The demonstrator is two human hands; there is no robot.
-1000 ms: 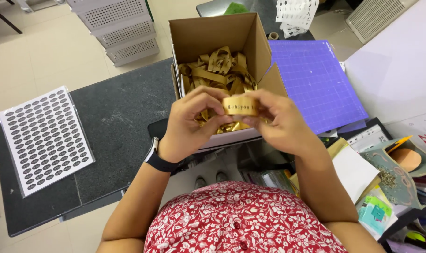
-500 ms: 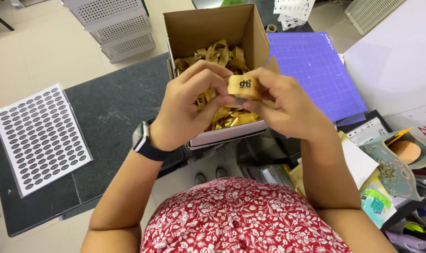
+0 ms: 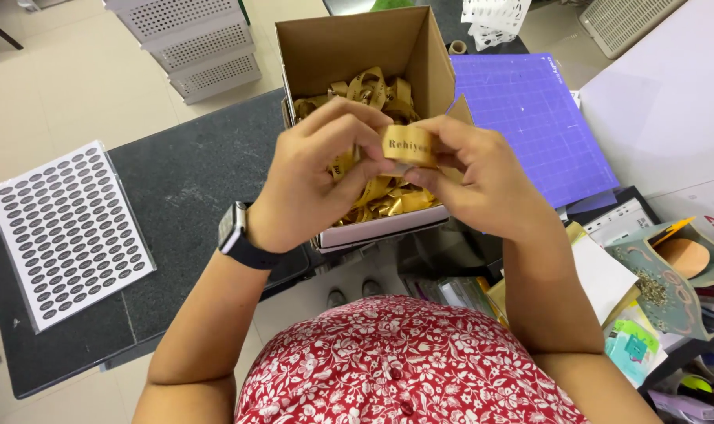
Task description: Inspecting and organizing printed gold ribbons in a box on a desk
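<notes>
We work over a dark tabletop (image 3: 176, 188) that carries, from largest to smallest, the following items. A purple cutting mat (image 3: 530, 118) with a fine white grid lies to the right of the centre. An open brown cardboard box (image 3: 357, 47) stands upright just beside the mat, and it is filled to about half its height with a loose heap of gold bands (image 3: 380, 196); we judge that most of the stock is not yet handled, since the heap is large and we see no finished pieces set aside. A white sticker sheet (image 3: 66, 232) with rows of small dark ovals lies flat at the left edge of the tabletop, well apart from the box, and every row looks full. To the right, a white calendar page (image 3: 706, 216) with red numerals lies near a small stack of coloured paper packets (image 3: 636, 345). Above the front of the box, we hold one gold band (image 3: 409, 145) with dark lettering between both hands: our left hand (image 3: 314, 184) pinches its left end and our right hand (image 3: 483, 180) pinches its right end, so both hands are closed on it.
</notes>
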